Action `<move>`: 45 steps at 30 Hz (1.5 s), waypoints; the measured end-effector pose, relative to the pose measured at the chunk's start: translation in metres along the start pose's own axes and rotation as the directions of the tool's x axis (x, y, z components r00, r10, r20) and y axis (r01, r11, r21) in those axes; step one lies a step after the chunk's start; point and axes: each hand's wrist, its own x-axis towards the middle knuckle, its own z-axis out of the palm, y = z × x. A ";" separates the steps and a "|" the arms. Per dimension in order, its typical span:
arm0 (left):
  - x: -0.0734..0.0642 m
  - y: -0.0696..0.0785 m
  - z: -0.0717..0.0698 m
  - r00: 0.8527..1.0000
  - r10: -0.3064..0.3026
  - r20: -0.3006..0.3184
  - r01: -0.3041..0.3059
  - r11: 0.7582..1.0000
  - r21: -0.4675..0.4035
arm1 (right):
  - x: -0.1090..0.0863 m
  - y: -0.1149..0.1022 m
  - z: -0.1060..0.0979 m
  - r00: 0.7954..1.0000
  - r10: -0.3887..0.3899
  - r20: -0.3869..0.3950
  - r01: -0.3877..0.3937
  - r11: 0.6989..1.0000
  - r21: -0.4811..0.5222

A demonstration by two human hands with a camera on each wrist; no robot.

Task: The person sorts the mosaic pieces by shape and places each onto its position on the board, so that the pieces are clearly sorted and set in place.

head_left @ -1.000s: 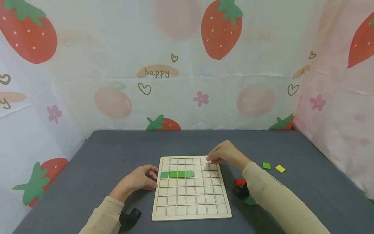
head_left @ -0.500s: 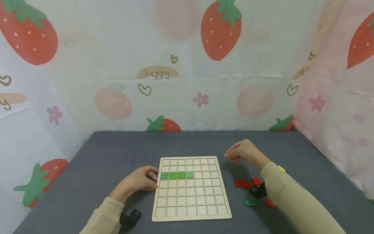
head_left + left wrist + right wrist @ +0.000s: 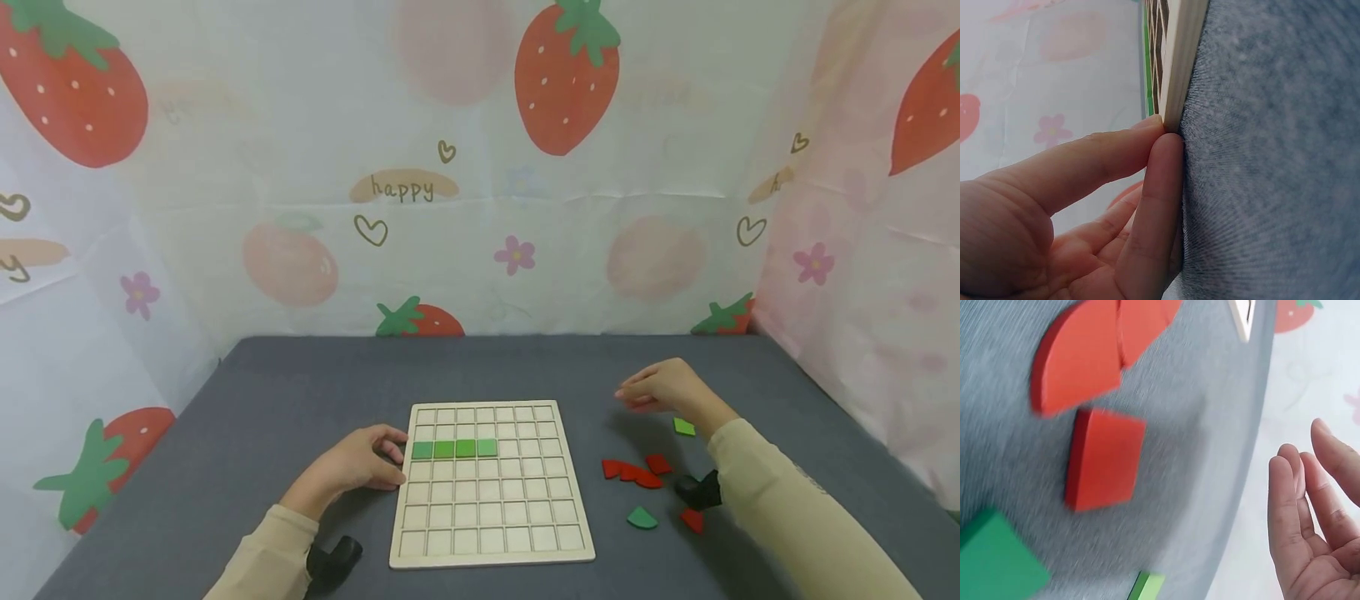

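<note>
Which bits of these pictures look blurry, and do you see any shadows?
Right wrist view: red square piece and tablecloth smeared, right hand crisper; left wrist view: backdrop soft behind the left hand; head view: sharper overall, soft shadow on the tablecloth below the right hand.

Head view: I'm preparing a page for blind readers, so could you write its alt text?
A left hand touches the left edge of a pale grid board with four green tiles in one row. The right hand hovers above a dark table, near loose red pieces and green pieces; a strawberry-print backdrop stands behind.
</note>
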 end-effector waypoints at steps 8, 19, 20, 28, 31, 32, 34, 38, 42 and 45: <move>-0.001 0.002 0.000 1.000 0.001 0.003 -0.001 1.000 -0.002 | -0.002 0.015 -0.019 0.998 0.062 -0.007 -0.062 0.997 0.047; -0.003 0.003 0.000 1.000 -0.017 -0.006 0.017 1.000 -0.008 | -0.004 0.034 -0.037 0.995 0.097 -0.038 -0.094 0.993 0.076; -0.003 0.004 0.000 1.000 -0.018 -0.005 0.017 1.000 -0.008 | -0.004 0.036 -0.038 0.994 0.100 -0.040 -0.097 0.992 0.086; -0.003 0.004 0.000 0.999 -0.030 -0.011 0.030 1.000 -0.007 | -0.008 0.047 -0.046 0.996 0.085 -0.020 -0.080 0.982 0.173; -0.004 0.004 0.000 1.000 -0.024 -0.009 0.024 1.000 -0.006 | -0.010 0.050 -0.048 0.995 0.095 -0.022 -0.090 0.980 0.180; -0.004 0.004 0.000 1.000 -0.022 -0.008 0.022 1.000 -0.006 | -0.011 0.052 -0.049 0.995 0.096 -0.023 -0.091 0.981 0.170; -0.004 0.004 0.000 1.000 -0.014 -0.004 0.014 1.000 -0.003 | -0.011 0.055 -0.051 0.995 0.099 -0.029 -0.094 0.984 0.153; -0.004 0.005 0.000 1.000 -0.011 -0.002 0.011 1.000 -0.003 | -0.011 0.061 -0.055 0.991 0.124 -0.053 -0.115 0.983 0.142; -0.004 0.005 0.000 1.000 -0.014 -0.007 0.014 1.000 0.001 | -0.010 0.065 -0.058 0.985 0.157 -0.069 -0.145 0.977 0.159; -0.003 0.004 0.001 1.000 -0.017 -0.014 0.017 1.000 0.005 | -0.010 0.067 -0.060 0.982 0.177 -0.068 -0.165 0.973 0.160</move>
